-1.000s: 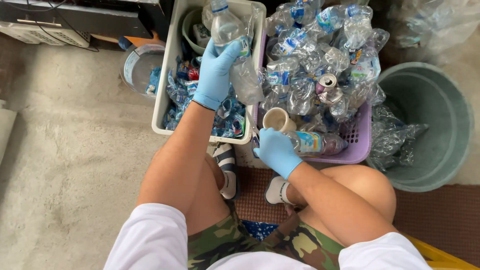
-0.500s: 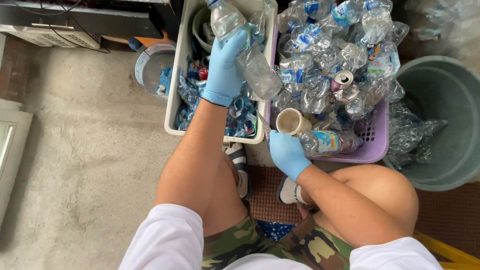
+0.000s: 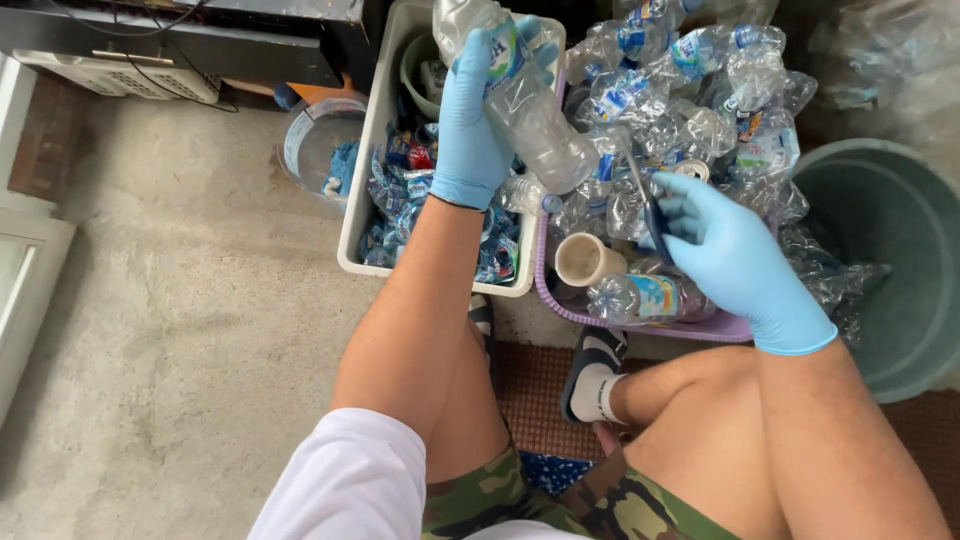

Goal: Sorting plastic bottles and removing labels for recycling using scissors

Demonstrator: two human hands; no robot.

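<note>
Left hand (image 3: 478, 110) grips a clear plastic bottle (image 3: 530, 120) above the white bin (image 3: 362, 200); right hand (image 3: 725, 250) pinches a thin blade (image 3: 645, 200) — advisable: steady the bottle, cut away from fingers.

Left grip (image 3: 470, 120), upper centre, and right grip (image 3: 735, 255), centre right: thin light-blue disposable gloves ending at the wrists. White short sleeves, lower left. Camouflage shorts in green, tan and brown, bottom centre. Forearms and knees bare.
</note>
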